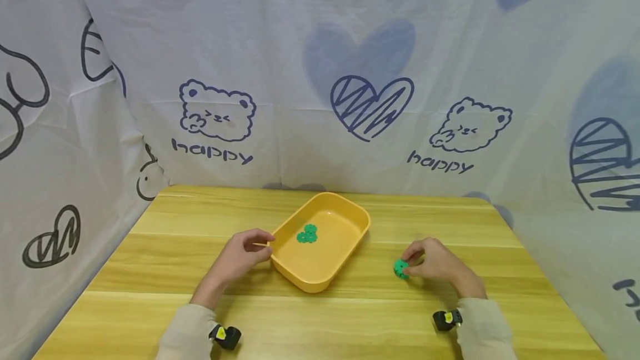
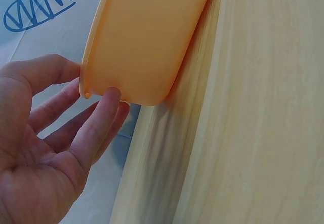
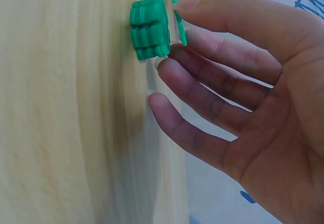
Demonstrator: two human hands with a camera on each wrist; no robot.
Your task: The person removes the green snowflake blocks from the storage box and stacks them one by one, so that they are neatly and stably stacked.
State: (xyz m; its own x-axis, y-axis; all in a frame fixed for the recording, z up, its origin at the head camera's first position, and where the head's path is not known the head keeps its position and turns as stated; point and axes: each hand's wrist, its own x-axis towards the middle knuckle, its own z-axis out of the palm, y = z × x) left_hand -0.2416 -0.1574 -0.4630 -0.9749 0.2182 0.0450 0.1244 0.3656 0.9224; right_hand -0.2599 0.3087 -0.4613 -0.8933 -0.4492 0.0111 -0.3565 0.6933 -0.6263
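My left hand [image 1: 239, 259] holds the left corner of a yellow-orange plastic tray [image 1: 336, 246], fingertips and thumb at its rim and outer wall. Inside the tray, several notched green plastic discs [image 1: 310, 234] lie together toward its left side. To the tray's right, my right hand [image 1: 439, 263] is over a short stack of the same discs [image 3: 150, 28] on the table. Between thumb and fingers it pinches one thin green disc [image 3: 179, 20], seen edge-on in the right wrist view, a narrow gap from the stack. The fingertips behind that disc are partly hidden.
The wood-grain table [image 1: 380, 326] reaches back to a pale cloth [image 1: 290, 126] printed with hearts and bears, which also hangs along the left and right sides. A black wrist camera [image 1: 227, 338] sits on the left sleeve, and another wrist camera [image 1: 446, 321] on the right.
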